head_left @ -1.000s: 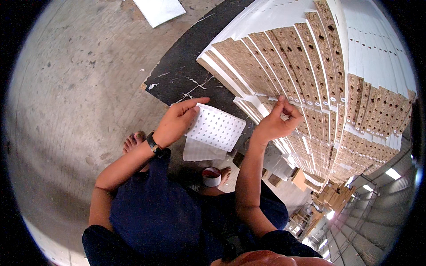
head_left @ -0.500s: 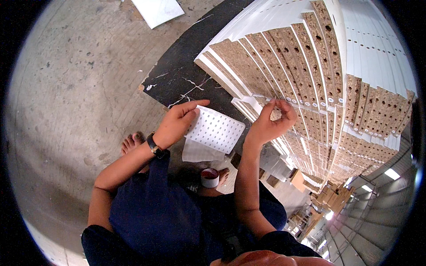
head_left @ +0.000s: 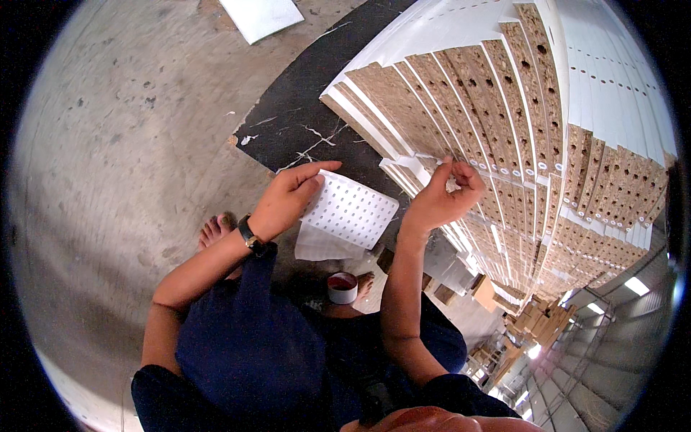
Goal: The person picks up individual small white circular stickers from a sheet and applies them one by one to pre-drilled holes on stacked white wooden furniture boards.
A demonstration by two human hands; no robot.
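Note:
My left hand [head_left: 286,196] grips a white sticker sheet [head_left: 351,211] by its left edge, the thumb on top. Rows of small printed marks cover the sheet, and a plain pale sheet [head_left: 327,243] hangs below it. My right hand [head_left: 445,196] is raised beside the stacked boards [head_left: 475,93], its thumb and fingers curled together. Whatever it pinches, if anything, is too small to make out. The boards have white faces and drilled brown chipboard edges. Small round white stickers [head_left: 517,173] sit in a row along those edges.
A dark, scuffed sheet [head_left: 288,108] lies under the stack's near corner. Between my feet stands a small white cup [head_left: 342,287], reddish inside. A white board [head_left: 262,18] lies on the concrete floor at the top. More drilled boards [head_left: 612,180] are stacked at right.
The fingers of my right hand have curled in closer, narrowing the gap between thumb and fingers. My left hand keeps its hold on the sticker sheet. The view has shifted slightly.

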